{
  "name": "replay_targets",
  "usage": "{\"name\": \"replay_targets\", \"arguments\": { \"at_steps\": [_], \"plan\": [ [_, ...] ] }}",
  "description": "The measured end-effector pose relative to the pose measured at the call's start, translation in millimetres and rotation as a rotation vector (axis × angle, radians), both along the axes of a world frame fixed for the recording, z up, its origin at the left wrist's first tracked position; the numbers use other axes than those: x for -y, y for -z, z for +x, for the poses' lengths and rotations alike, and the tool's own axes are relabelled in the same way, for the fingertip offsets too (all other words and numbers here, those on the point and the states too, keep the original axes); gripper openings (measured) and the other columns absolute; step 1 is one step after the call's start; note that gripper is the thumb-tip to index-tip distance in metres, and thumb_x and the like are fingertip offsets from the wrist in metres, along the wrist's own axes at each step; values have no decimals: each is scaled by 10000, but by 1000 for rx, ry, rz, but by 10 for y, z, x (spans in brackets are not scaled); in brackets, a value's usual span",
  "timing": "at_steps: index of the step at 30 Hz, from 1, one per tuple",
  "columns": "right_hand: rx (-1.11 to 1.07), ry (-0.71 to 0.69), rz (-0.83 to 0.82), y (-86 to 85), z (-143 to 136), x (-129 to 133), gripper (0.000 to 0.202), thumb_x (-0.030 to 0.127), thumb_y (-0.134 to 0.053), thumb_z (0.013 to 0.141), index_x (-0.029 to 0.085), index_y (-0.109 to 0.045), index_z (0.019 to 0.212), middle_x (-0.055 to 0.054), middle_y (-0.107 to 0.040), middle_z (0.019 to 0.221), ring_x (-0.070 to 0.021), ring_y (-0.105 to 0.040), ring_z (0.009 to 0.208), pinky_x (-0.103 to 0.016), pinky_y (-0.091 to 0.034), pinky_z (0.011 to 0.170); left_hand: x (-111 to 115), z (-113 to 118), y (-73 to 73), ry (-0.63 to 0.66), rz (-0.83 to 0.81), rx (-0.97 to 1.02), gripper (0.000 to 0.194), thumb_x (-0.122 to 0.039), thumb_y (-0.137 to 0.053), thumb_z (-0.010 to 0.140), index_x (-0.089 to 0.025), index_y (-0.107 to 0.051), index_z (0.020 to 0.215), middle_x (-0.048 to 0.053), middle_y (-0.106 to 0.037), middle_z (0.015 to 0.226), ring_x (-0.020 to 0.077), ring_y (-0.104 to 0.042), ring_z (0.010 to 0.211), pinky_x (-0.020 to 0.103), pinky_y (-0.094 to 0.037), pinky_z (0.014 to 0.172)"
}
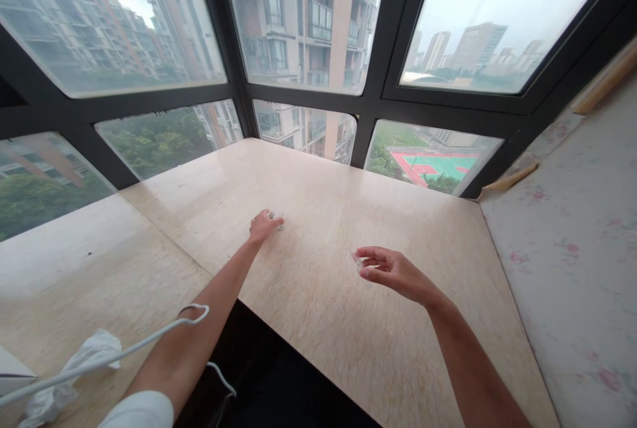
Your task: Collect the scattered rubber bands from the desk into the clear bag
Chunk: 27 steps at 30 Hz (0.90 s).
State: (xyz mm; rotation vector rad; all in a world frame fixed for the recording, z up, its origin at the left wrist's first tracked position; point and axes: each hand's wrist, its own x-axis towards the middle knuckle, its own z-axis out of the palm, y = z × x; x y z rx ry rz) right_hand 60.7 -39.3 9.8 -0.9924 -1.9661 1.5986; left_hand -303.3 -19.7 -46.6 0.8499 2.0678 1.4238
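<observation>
My left hand (261,224) reaches over the pale marble sill, its fingers closed round a small, clear and whitish object (279,221). Most of that object is covered by the fingers, so its kind cannot be made out. To the right and nearer me, my right hand (382,265) has its fingers curved toward the thumb. A small transparent piece (355,259) sits at its fingertips, with the sill's surface showing through it. The two hands are well apart, both above the stone surface.
The marble sill (318,322) runs back to dark window frames (308,97). A white cable (134,347) crosses my left forearm. Crumpled white tissue (97,352) and a white box corner (12,371) lie at lower left. A flower-patterned wall (567,269) bounds the right.
</observation>
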Motion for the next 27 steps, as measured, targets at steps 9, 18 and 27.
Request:
{"name": "replay_targets", "arguments": {
  "at_steps": [9,18,27],
  "plan": [
    [17,-43,6,62,5,11,479,384,-753,730,196,-653,1158,-109,-669,1120,-241,-654,948,-417,-555,822,8,-209,-215,-24,-232,-211,591,-413,-795,537,-183,-596,1043,152,-614,1206,348,-510,1169,381,-376,882],
    [-126,81,-93,-29,99,-20,510,383,-775,713,203,-635,1169,-135,-618,1236,-274,-614,1076,-463,-493,919,360,270,-443,-20,18,-106,712,-553,-658,738,-135,-467,1282,175,-621,1158,312,-564,1088,401,-398,915],
    [-630,356,-567,158,780,361,397,421,-547,835,163,-666,1113,-138,-597,1282,-304,-575,1157,-397,-521,847,717,1341,-96,408,124,504,905,-262,-865,535,-157,-415,1312,134,-625,1047,230,-619,865,353,-459,808]
  ]
}}
